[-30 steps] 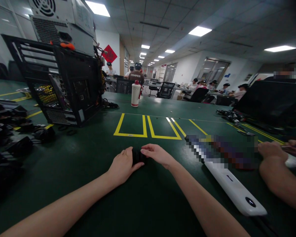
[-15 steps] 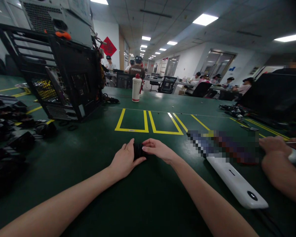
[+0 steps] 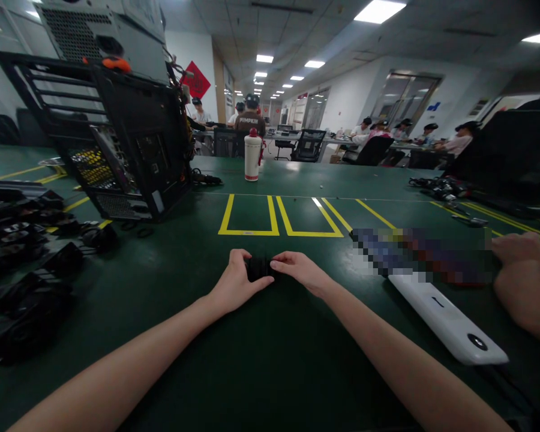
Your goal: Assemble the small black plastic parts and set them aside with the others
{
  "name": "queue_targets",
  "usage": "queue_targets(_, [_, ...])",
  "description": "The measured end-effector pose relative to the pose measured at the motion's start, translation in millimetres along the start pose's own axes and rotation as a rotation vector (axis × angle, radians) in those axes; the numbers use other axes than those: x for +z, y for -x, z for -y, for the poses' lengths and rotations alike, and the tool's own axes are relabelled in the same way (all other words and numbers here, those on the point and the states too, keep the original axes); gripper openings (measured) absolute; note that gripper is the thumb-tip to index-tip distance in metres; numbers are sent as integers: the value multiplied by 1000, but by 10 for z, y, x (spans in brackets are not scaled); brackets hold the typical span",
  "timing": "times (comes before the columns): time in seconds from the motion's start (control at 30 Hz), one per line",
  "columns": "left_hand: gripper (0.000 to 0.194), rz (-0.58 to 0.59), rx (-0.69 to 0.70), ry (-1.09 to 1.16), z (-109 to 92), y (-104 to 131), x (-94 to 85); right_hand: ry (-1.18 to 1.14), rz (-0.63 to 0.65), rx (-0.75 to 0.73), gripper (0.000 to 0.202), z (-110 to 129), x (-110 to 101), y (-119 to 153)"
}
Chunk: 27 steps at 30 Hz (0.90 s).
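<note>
Between my two hands, low over the green table [image 3: 270,360], is a small black object [image 3: 258,268], too dark to make out in detail. My left hand [image 3: 238,281] wraps round its left side, the thumb along the near side and the fingers at the far side. At its right side, my right hand [image 3: 297,269] has thumb and fingertips pressed together at the object's edge. Beyond the hands, yellow tape outlines [image 3: 249,233] mark the tabletop.
A black computer case [image 3: 148,144] stands at the left, near a pile of black parts [image 3: 36,306]. A white bottle [image 3: 252,157] stands farther back. At the right lie a white device [image 3: 445,315] and another person's hand [image 3: 522,249].
My left hand's fingers have curled more closely round the black object. The view has shifted slightly, so the hands and table items appear a little farther right or higher.
</note>
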<state>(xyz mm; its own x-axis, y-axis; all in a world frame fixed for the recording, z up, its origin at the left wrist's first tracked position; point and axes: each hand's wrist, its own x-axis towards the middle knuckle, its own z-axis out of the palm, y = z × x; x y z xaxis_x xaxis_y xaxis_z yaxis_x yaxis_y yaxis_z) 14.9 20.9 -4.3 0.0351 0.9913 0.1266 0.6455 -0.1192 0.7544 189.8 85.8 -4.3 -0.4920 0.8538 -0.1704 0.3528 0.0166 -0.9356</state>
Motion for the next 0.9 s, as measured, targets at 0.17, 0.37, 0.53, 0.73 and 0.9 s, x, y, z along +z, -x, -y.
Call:
queue_targets(0.17, [61,8,-72,8,11,-27,1,-64,-11,-83,31,-18,40,73])
queue_targets(0.37, [56,12,-17,-6,29,-54,9,-204,81,-164,36,-15,19,103])
queue_targets(0.53, [52,53,-2,-13,-31,-40,-26,-203,42,-119,36,-69,-6,82])
queue_targets(0.73, [51,44,-7,-24,-19,-57,-19,-215,13,-130,34,-73,32,89])
queue_targets(0.9, [52,27,-1,-38,4,-62,3,-223,4,-154,36,-59,45,102])
